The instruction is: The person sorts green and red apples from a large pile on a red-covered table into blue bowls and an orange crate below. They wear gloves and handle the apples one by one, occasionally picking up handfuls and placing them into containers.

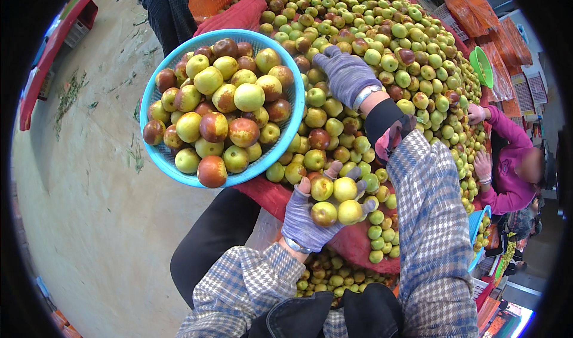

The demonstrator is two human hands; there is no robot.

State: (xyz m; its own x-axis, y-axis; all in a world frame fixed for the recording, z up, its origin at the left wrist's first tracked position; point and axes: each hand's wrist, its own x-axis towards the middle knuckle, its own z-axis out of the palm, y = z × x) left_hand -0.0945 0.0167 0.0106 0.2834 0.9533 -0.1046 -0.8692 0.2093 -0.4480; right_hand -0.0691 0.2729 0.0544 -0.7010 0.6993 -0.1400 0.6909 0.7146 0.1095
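Note:
My left hand [309,219], in a purple fingerless-tipped knit glove, is turned palm up and holds several yellow-green jujubes [345,188], one of them partly browned. My right hand [347,76], gloved the same way, lies palm down on the large heap of green and reddish-brown jujubes [416,60]. Its fingertips are bent down among the fruit, so I cannot see whether they grip one. Left of that hand, a blue plastic basket [150,159] is piled above its rim with larger jujubes, many of them red-brown. The basket rests at the heap's edge, on red cloth.
Red cloth [367,244] edges the heap in front of me, and more jujubes [335,275] lie below it. Across the heap a person in a magenta top [510,168] reaches in with gloved hands. A green bowl [481,67] and another blue basket [478,230] stand at the right.

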